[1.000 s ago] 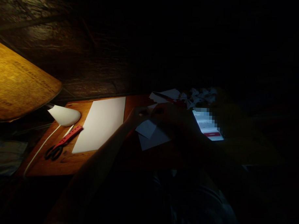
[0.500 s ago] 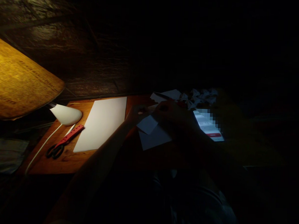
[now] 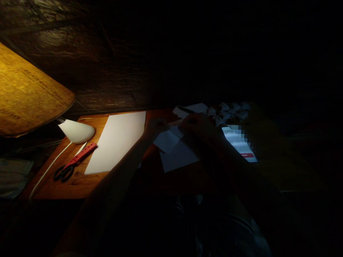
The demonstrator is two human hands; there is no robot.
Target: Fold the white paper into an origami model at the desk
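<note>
In dim light, my left hand (image 3: 157, 127) and my right hand (image 3: 195, 126) meet over a piece of folded white paper (image 3: 167, 141). The left fingers pinch its upper left side, and the right hand lies over its right part. A wider white paper layer (image 3: 178, 157) shows below the flap, and I cannot tell whether it is the same sheet. My forearms run up from the bottom of the view, mostly in shadow.
A large white sheet (image 3: 116, 141) lies on the wooden table (image 3: 57, 188), near red-handled scissors (image 3: 64, 172) and a red ruler (image 3: 83, 154). A white lamp (image 3: 76, 131) stands at left. A lit phone (image 3: 238, 144) and crumpled paper (image 3: 228, 111) lie at right.
The white flap has turned and spread wider toward the left. My right hand has shifted slightly along the paper's upper edge.
</note>
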